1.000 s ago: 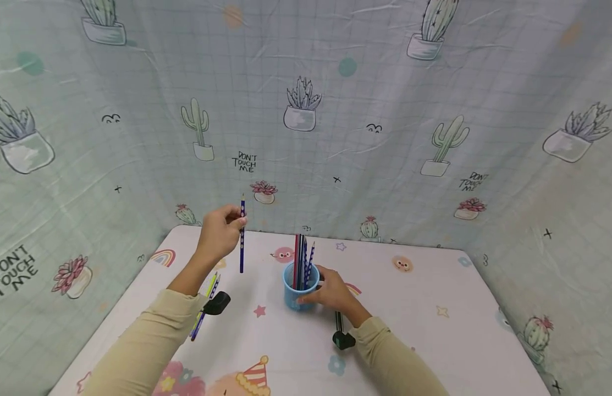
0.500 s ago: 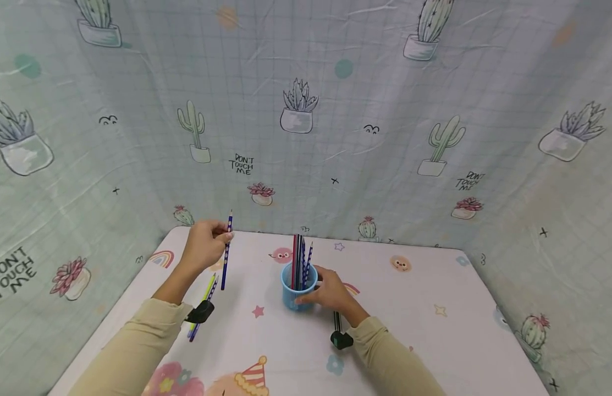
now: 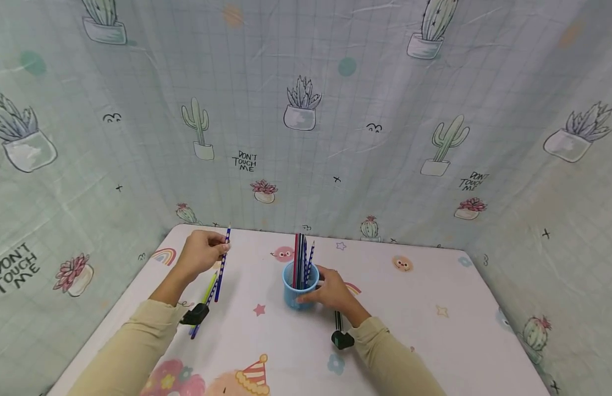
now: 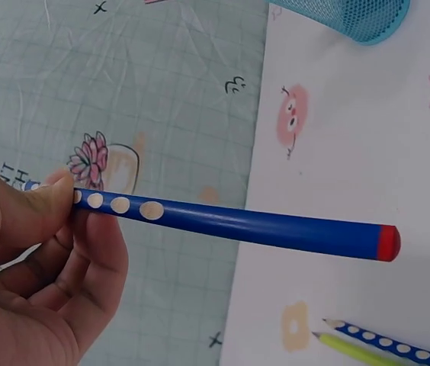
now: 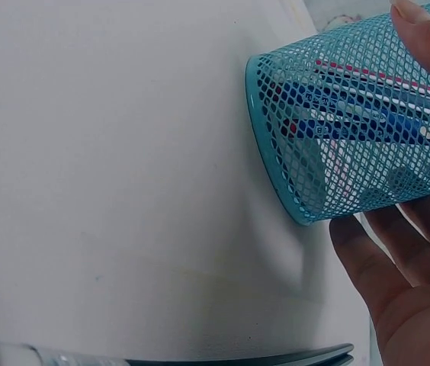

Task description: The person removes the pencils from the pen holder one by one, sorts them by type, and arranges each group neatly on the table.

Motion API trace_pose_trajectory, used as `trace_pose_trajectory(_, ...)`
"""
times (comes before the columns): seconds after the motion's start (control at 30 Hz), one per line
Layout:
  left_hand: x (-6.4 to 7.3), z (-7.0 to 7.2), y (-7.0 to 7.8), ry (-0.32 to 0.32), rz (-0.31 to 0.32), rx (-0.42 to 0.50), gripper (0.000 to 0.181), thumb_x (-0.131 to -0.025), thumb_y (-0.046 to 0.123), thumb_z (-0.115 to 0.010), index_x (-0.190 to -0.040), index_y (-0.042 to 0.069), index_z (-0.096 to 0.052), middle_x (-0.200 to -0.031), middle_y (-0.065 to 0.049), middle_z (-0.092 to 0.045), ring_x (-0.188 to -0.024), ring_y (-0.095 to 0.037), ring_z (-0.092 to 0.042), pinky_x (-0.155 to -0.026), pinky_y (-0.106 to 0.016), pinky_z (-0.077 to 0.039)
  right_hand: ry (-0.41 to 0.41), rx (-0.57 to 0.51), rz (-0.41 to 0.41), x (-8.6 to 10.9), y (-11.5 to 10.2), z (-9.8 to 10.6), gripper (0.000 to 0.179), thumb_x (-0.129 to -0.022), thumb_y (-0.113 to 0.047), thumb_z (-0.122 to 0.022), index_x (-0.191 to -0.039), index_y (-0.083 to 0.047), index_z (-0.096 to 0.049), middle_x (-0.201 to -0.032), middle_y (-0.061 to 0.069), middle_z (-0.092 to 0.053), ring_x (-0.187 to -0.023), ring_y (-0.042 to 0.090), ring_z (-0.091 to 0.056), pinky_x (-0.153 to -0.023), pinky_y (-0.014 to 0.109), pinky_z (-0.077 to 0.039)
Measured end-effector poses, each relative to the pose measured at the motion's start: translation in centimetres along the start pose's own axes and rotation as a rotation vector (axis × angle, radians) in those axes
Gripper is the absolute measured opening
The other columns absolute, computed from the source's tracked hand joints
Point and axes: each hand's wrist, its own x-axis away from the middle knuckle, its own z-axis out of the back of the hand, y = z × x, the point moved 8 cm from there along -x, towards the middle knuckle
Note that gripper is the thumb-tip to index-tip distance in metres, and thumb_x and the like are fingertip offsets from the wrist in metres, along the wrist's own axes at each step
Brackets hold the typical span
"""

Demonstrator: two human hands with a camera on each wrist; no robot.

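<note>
My left hand (image 3: 200, 254) pinches a blue pencil (image 3: 221, 275) with pale dots between thumb and fingers. In the left wrist view this pencil (image 4: 276, 230) has a red end cap, pointing away from the hand (image 4: 40, 282). In the head view its lower end hangs beside a yellow-green pencil (image 3: 210, 286) and another dotted blue pencil (image 3: 196, 330) at the table's left. My right hand (image 3: 331, 291) holds a light blue mesh cup (image 3: 292, 298) that stands upright with several pencils (image 3: 301, 261) in it. Thumb and fingers lie on opposite sides of the cup (image 5: 337, 164) in the right wrist view.
Dark slim sticks (image 5: 306, 357) lie near the right wrist, partly hidden. Each wrist wears a small black camera (image 3: 194, 314). The white printed table (image 3: 395, 313) meets a cactus-patterned cloth (image 3: 335, 148) at its back and sides.
My left hand has moved left and down with the blue pencil, lowering it toward the pencils on the table. The right hand and the cup have stayed in place.
</note>
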Motion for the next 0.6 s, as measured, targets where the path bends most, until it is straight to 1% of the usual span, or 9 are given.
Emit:
trace_pose_trajectory(0.1, 0.0, -0.1, -0.8, -0.014, 0.011, 0.018, 0.025, -0.101, 0.005, -0.065, -0.119, -0.013, -0.069, -0.110, -0.027, -0.073, -0.084, -0.018, -0.070, -0.075, -0.028, -0.064, 0.000, 0.001, 0.001, -0.1, 0.0, 0.0, 0.083, -0.069, -0.029, -0.099, -0.141, -0.012, -0.062, -0.136, 0.009, -0.070, -0.130, 0.038, -0.065, -0.108, 0.058, -0.053)
trace_pose_trajectory(0.23, 0.1, -0.2, -2.0, -0.037, 0.059, 0.025, 0.026, -0.100, 0.006, -0.068, -0.118, -0.013, -0.069, -0.108, -0.027, -0.074, -0.080, -0.016, -0.070, -0.071, -0.025, -0.063, 0.004, 0.017, -0.001, -0.1, 0.1, 0.0, 0.084, -0.069, -0.031, -0.099, -0.142, -0.012, -0.062, -0.137, 0.010, -0.070, -0.130, 0.039, -0.065, -0.107, 0.058, -0.054)
trace_pose_trajectory(0.37, 0.2, -0.3, -3.4, -0.044, 0.112, 0.016, 0.026, -0.099, 0.007, -0.069, -0.117, -0.013, -0.070, -0.108, -0.028, -0.075, -0.078, -0.016, -0.071, -0.071, -0.026, -0.063, 0.001, 0.024, 0.006, -0.1, 0.0, -0.1, 0.087, -0.069, -0.032, -0.099, -0.144, -0.011, -0.060, -0.138, 0.010, -0.069, -0.130, 0.040, -0.064, -0.108, 0.058, -0.054)
trace_pose_trajectory(0.47, 0.2, -0.4, -4.4, -0.043, 0.134, 0.014, 0.025, -0.098, 0.006, -0.071, -0.115, -0.012, -0.071, -0.107, -0.027, -0.075, -0.077, -0.015, -0.071, -0.072, -0.029, -0.064, 0.009, 0.021, 0.007, 0.0, 0.0, -0.1, 0.087, -0.069, -0.031, -0.099, -0.145, -0.011, -0.060, -0.138, 0.010, -0.069, -0.131, 0.039, -0.064, -0.109, 0.058, -0.053)
trace_pose_trajectory(0.6, 0.0, -0.7, -5.7, -0.037, 0.158, 0.018, 0.024, -0.096, 0.007, -0.074, -0.113, -0.011, -0.073, -0.104, -0.024, -0.076, -0.076, -0.016, -0.073, -0.070, -0.029, -0.065, 0.011, 0.024, 0.002, 0.1, 0.2, -0.1, 0.085, -0.069, -0.031, -0.099, -0.144, -0.012, -0.061, -0.137, 0.009, -0.070, -0.131, 0.037, -0.064, -0.109, 0.058, -0.052)
